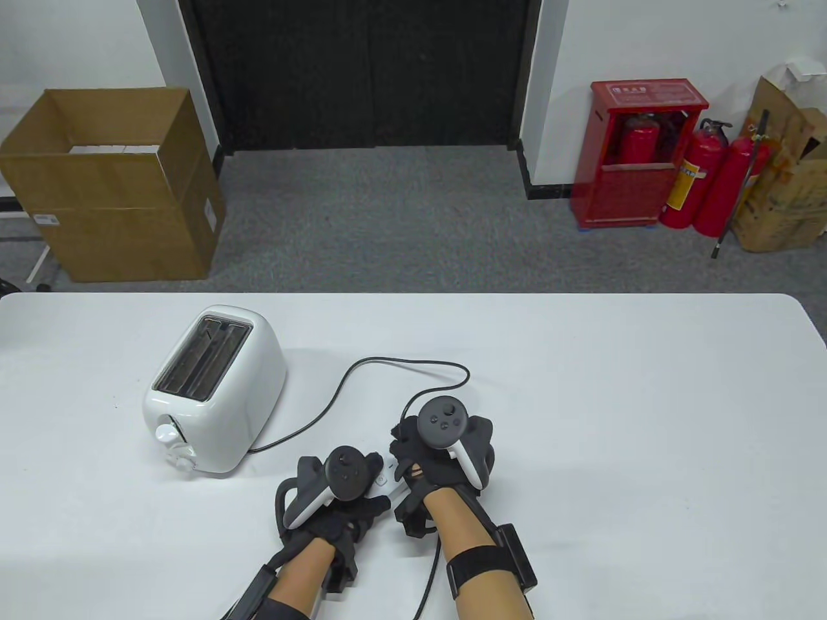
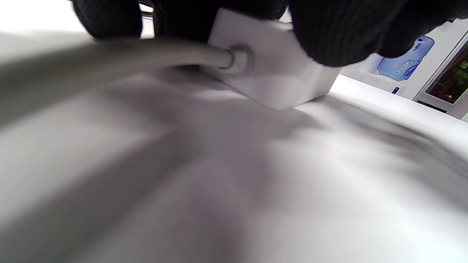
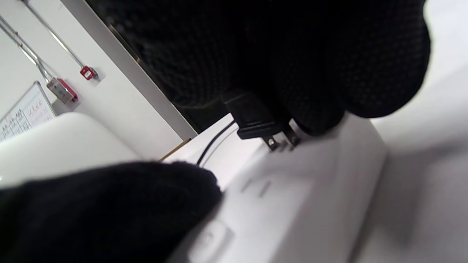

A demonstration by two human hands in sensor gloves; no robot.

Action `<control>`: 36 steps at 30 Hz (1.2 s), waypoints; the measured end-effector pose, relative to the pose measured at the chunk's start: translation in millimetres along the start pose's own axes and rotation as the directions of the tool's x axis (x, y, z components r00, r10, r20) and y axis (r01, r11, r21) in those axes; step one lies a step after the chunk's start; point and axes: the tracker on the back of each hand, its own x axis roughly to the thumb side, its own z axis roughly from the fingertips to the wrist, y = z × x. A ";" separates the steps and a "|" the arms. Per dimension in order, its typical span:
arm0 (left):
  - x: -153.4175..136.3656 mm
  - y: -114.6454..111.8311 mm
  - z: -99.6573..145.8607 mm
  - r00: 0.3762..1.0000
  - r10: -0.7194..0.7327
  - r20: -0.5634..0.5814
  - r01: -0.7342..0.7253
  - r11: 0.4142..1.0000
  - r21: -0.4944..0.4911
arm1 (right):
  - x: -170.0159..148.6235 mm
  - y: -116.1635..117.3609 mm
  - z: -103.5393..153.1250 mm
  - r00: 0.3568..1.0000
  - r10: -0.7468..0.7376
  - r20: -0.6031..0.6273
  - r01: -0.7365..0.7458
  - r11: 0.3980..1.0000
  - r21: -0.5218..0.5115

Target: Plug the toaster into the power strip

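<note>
Right wrist view: plug in right hand grip, prongs at power strip.

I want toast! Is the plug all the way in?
Not yet. The plug sits at the strip, but its metal prongs still show.

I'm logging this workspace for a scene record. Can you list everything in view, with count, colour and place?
toaster: one, white, left part of the table
toaster cord: one, black, looping from the toaster to the right hand
plug: one, black, prongs at the power strip's face, metal still showing
power strip: one, white, on the table under both hands
table: one, white
cardboard box: one, brown, floor, far left
extinguisher cabinet: one, red, far right wall
fire extinguishers: red, beside and inside the cabinet
left hand: black glove, holds the power strip
right hand: black glove, grips the plug
</note>
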 end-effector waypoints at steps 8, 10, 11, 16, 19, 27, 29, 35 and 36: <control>1.5 -0.3 0.1 1.000 -0.023 -0.002 0.023 1.000 0.008 | 6.2 3.4 2.3 0.996 0.084 0.032 -0.083 0.996 -0.029; 1.6 -0.4 0.2 1.000 -0.023 -0.004 0.023 1.000 0.010 | 8.2 4.3 3.0 0.993 0.109 0.040 -0.107 0.994 -0.038; 1.6 -0.5 0.6 1.000 -0.025 -0.004 0.025 1.000 0.016 | 8.5 4.6 2.8 0.993 0.107 0.040 -0.106 0.994 -0.036; -0.9 -0.1 0.9 1.000 -0.022 -0.017 0.023 0.999 0.031 | 1.2 10.3 -0.9 0.995 0.093 0.030 -0.093 0.996 -0.007; -1.3 -0.3 1.2 1.000 -0.020 -0.019 0.020 0.999 0.035 | 0.6 10.2 -0.3 0.995 0.099 0.027 -0.099 0.995 -0.010; -1.1 -1.2 2.0 1.000 -0.026 -0.018 0.026 0.999 0.041 | -4.6 13.1 -3.6 0.996 0.084 -0.013 -0.083 0.996 0.015; -1.2 -1.6 2.3 1.000 -0.025 -0.014 0.025 0.999 0.039 | -7.5 12.4 -5.1 0.996 0.069 -0.048 -0.068 0.997 0.028; -0.2 -0.8 1.8 0.999 -0.045 -0.016 0.045 0.999 0.015 | -8.5 7.9 -2.8 0.985 0.133 -0.110 -0.111 0.975 0.192; 0.1 -0.7 1.8 0.999 -0.049 -0.016 0.049 0.999 0.013 | -10.6 6.7 -1.9 0.981 0.138 -0.138 -0.105 0.968 0.227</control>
